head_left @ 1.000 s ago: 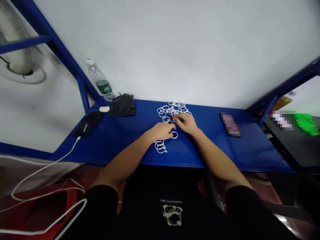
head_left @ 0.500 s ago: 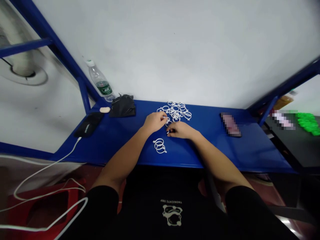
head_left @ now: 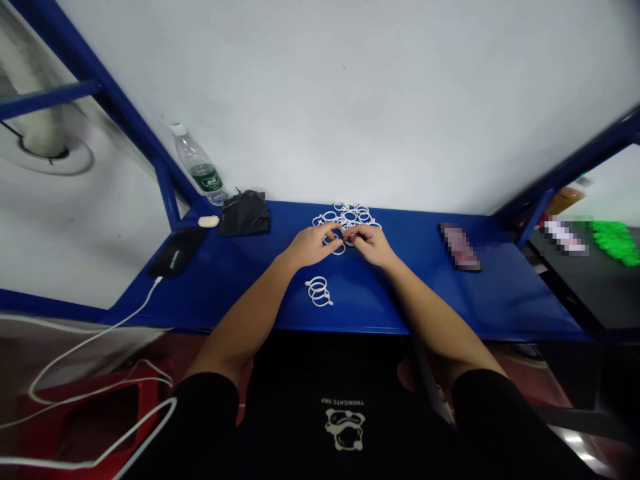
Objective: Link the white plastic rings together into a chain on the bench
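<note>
A heap of several white plastic rings (head_left: 350, 215) lies at the back of the blue table (head_left: 240, 280), against the white wall. My left hand (head_left: 311, 245) and my right hand (head_left: 371, 244) meet at the near edge of that heap. Both have their fingers pinched on one white ring (head_left: 339, 241) between them. A small stack of white rings (head_left: 319, 292) lies on the table nearer to me, below my left hand.
A clear water bottle (head_left: 199, 165), a crumpled black bag (head_left: 245, 212) and a small pale oval object (head_left: 209, 221) stand at the back left. A black phone (head_left: 177, 251) with a white cable (head_left: 90, 340) lies at the left edge. A blurred flat item (head_left: 460, 247) lies right.
My right hand went back from near the stack up to the heap. My left hand stayed at the heap, and both now pinch one ring together. The small stack has not moved.
</note>
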The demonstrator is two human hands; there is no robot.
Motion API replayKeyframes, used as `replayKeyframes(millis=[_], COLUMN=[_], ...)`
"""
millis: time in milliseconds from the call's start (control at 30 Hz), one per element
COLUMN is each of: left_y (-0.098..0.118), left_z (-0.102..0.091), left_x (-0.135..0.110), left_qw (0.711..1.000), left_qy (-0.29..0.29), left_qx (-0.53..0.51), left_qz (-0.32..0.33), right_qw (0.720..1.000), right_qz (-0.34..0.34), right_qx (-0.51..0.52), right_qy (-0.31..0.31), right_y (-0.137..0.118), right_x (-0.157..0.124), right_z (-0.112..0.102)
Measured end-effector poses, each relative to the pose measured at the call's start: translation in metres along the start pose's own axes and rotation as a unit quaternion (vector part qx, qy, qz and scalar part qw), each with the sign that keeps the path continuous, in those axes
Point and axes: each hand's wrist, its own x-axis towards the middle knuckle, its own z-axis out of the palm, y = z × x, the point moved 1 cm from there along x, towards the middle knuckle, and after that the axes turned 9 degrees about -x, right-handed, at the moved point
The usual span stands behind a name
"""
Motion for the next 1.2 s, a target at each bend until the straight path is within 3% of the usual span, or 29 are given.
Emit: replayKeyframes(millis=[100,167,233,300,467,667,833,1100,1200], left_y=[-0.004,-0.008,-0.009,-0.008,-0.001,-0.004,-0.014,-0.019,-0.014], left_z=[-0.019,-0.030,-0.035,-0.034,-0.017,-0.010,-0.008,-0.013,-0.012], left_x=[-0.003,-0.005,-0.008,-0.008,-0.006,-0.006,-0.003,-0.004,-0.004], left_qw=[0.996,0.978,0.940,0.924,0.926,0.959,0.969,0.948,0.955], left_qy=[-0.053,-0.174,-0.301,-0.341,-0.337,-0.265,-0.233,-0.291,-0.276], left_qx=[-0.013,-0.020,-0.012,0.018,0.069,0.013,-0.019,-0.096,-0.080], left_qz=[-0.066,-0.116,-0.160,-0.172,-0.155,-0.097,-0.074,-0.084,-0.079], right_qw=[1.000,1.000,0.999,0.999,0.999,0.998,0.998,0.997,0.997], right_qz=[-0.007,-0.009,-0.008,-0.006,-0.008,0.008,0.004,-0.020,-0.022], right_qx=[-0.013,-0.022,-0.028,-0.034,-0.044,-0.057,-0.065,-0.075,-0.078], right_qy=[0.014,0.015,0.012,0.010,0.012,0.021,0.025,0.007,0.020], right_y=[0.001,0.003,0.005,0.008,0.010,0.010,0.010,0.011,0.012], right_x=[0.001,0.001,0.001,0.001,0.001,0.000,0.001,0.003,0.003], right_z=[-0.002,-0.002,-0.002,-0.001,-0.001,-0.001,-0.002,-0.002,-0.002])
